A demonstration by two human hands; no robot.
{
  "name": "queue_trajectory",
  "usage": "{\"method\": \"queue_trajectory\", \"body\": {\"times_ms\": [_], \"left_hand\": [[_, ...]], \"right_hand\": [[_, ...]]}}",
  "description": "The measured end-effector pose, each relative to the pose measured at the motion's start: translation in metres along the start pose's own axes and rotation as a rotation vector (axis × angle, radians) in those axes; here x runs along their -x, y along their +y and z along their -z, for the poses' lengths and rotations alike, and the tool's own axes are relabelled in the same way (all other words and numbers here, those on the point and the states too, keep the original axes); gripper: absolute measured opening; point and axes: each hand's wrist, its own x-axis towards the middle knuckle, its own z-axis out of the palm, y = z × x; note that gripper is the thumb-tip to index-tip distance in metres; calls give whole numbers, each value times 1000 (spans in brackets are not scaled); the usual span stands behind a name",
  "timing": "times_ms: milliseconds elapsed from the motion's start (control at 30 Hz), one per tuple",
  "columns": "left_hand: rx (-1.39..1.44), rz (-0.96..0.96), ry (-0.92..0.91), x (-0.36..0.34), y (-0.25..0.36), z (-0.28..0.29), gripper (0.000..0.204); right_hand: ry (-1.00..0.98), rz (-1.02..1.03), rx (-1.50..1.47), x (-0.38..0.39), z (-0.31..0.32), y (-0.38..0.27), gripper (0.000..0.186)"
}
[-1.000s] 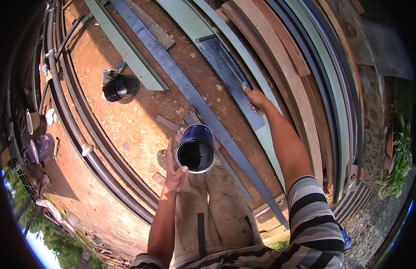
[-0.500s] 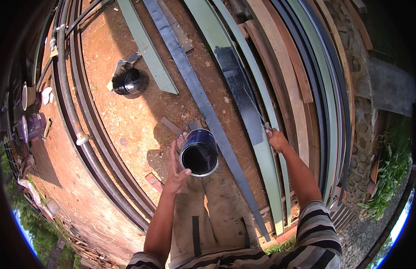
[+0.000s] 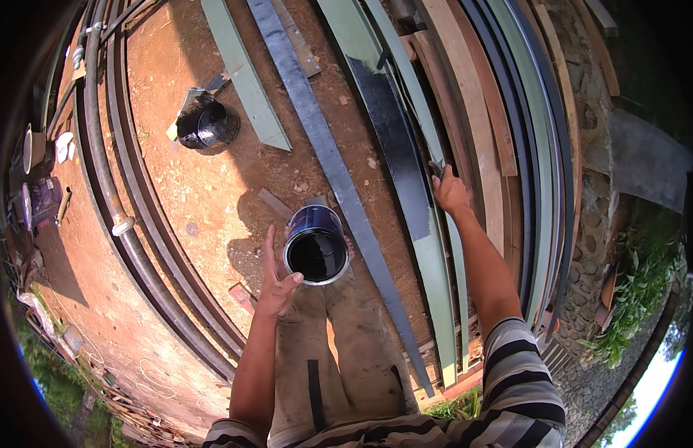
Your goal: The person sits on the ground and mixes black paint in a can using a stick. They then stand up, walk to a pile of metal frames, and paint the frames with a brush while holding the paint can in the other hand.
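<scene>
My left hand (image 3: 275, 284) grips a blue-sided paint can (image 3: 314, 216) by its side, thumb near the metal rim; glossy black paint shows inside. My right hand (image 3: 452, 193) is closed around the dark handle of a paintbrush (image 3: 437, 169), whose bristle end I cannot make out clearly. It is over the edge of a pale green plank (image 3: 436, 276), where a long stretch of wet black paint (image 3: 395, 138) covers the middle. Left of that plank lies a narrow dark grey board (image 3: 316, 134).
A black-smeared bucket (image 3: 208, 127) stands on the dirt ground, ahead left, near another green board (image 3: 249, 82). Long metal pipes (image 3: 148, 272) run along the left. More timber lengths (image 3: 484, 97) lie on the right, beside a stone edging (image 3: 589, 209).
My right hand with the brush has moved away from me, farther along the planks. The black patch reaches farther up the plank. My left hand keeps hold of the can.
</scene>
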Motion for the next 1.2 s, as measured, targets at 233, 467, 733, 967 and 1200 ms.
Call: {"method": "queue_trajectory", "body": {"times_ms": [233, 467, 733, 967, 1200], "left_hand": [[-4, 13, 54, 0, 8, 12, 145], [-26, 5, -18, -22, -23, 55, 142], [30, 1, -4, -21, -36, 63, 142], [-15, -24, 1, -27, -30, 61, 142], [-84, -27, 13, -38, -32, 58, 141]], "right_hand": [[-79, -252, -77, 162, -144, 55, 46], [188, -147, -69, 3, -149, -49, 42], [79, -313, 91, 116, -202, 33, 44], [119, -287, 24, 79, -195, -14, 45], [184, -121, -92, -22, -126, -70, 39]]}}
